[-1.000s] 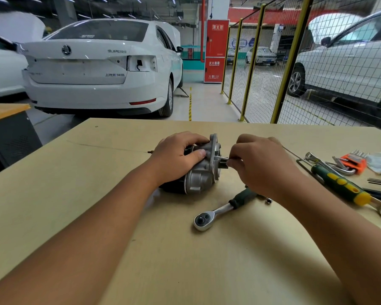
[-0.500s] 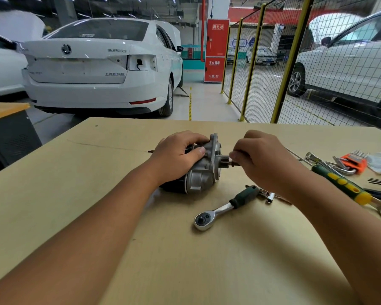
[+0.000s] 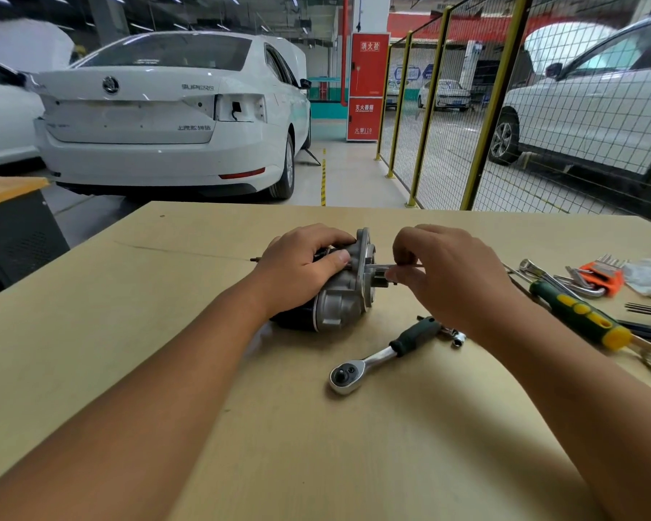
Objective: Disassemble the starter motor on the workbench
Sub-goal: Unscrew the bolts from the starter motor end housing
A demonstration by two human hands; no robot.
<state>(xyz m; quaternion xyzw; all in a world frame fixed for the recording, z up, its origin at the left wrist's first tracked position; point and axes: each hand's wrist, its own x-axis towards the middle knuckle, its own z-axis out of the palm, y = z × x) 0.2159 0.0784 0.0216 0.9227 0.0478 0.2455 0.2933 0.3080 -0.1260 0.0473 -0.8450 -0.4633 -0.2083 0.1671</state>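
Observation:
The starter motor [image 3: 341,298] lies on its side in the middle of the wooden workbench [image 3: 316,445], silver nose housing toward the right, black body toward the left. My left hand [image 3: 301,268] grips the motor from above, thumb against the silver housing. My right hand [image 3: 448,272] pinches a thin long bolt [image 3: 378,265] that sticks out of the housing flange to the right. The bolt's far end pokes out behind the motor on the left.
A ratchet wrench [image 3: 380,355] and a small socket [image 3: 458,338] lie just in front of the motor. To the right are a green-yellow screwdriver [image 3: 575,314], spanners, an orange hex key set [image 3: 598,276] and black rods. Parked cars and a mesh fence stand behind the bench.
My right hand has drawn back to the right from the motor's nose, and a thin bolt shows between its fingers and the flange. The left hand and motor have stayed put.

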